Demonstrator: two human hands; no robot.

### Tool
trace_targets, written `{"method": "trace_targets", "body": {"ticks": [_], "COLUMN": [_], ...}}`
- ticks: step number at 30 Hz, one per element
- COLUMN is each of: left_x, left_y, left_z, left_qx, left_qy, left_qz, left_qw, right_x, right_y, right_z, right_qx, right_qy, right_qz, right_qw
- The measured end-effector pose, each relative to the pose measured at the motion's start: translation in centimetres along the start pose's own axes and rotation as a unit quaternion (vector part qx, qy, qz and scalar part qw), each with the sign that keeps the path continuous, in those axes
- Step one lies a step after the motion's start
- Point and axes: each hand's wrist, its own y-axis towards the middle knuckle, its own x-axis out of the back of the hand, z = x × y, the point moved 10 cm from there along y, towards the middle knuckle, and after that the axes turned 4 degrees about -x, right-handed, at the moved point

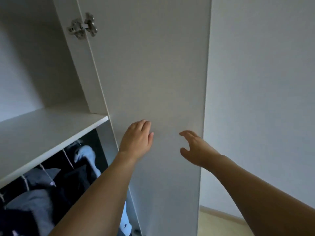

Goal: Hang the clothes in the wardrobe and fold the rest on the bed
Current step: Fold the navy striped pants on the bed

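One wardrobe [51, 68] here, standing open on the left, with one white shelf [42, 133] across it. Under that shelf hang the clothes [42, 193]: dark navy and grey pieces packed together, plus one pale blue garment [90, 157] nearest the door side. At least three pale hanger hooks show above them; more may be hidden, hard to count in the shadow. One metal hinge [82, 25] sits high on the side panel, joining it to one tall white door [153, 74], swung out toward the camera.

Two bare arms reach up from the bottom edge. The left hand [138, 139] lies flat against the inner face of the door, fingers straight and together, palm on the panel, gripping nothing. Its forearm crosses in front of the hanging clothes.

Just to its right, the right hand [196, 147] is at the door's outer edge, fingers spread and loosely hooked, thumb low and apart. Whether any fingertip actually touches the panel, I cannot tell; it clasps nothing.

Farther right, one plain white wall [264, 82], and at the bottom a strip of light floor [221, 223].
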Motion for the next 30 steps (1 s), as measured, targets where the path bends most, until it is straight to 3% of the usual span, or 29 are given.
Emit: {"method": "trace_targets", "body": {"ticks": [4, 12, 19, 25, 30], "left_x": [-3.0, -8.2, -10.7, -15.1, -17.4], "left_y": [-1.2, -0.3, 3.4, 5.3, 6.1], "left_z": [-12.9, -38.7, -54.7, -68.0, -82.8], "left_qx": [-0.065, -0.17, -0.219, -0.241, -0.253], "left_qy": [-0.073, -0.125, -0.178, -0.229, -0.283], "left_qz": [-0.011, 0.075, 0.106, 0.123, 0.169], "left_qw": [0.995, 0.975, 0.954, 0.935, 0.909], "right_x": [2.6, 10.3, 17.5, 21.9, 26.7], "right_y": [-7.5, -22.6, -31.8, -38.3, -46.6], "right_z": [-9.4, -28.6, -42.9, -53.6, -63.3], "right_qx": [-0.044, -0.19, -0.301, -0.347, -0.404], "right_qy": [-0.029, -0.055, -0.05, -0.053, -0.064], "right_qz": [0.01, -0.009, -0.045, -0.024, -0.02], "right_qw": [0.999, 0.98, 0.951, 0.936, 0.912]}}
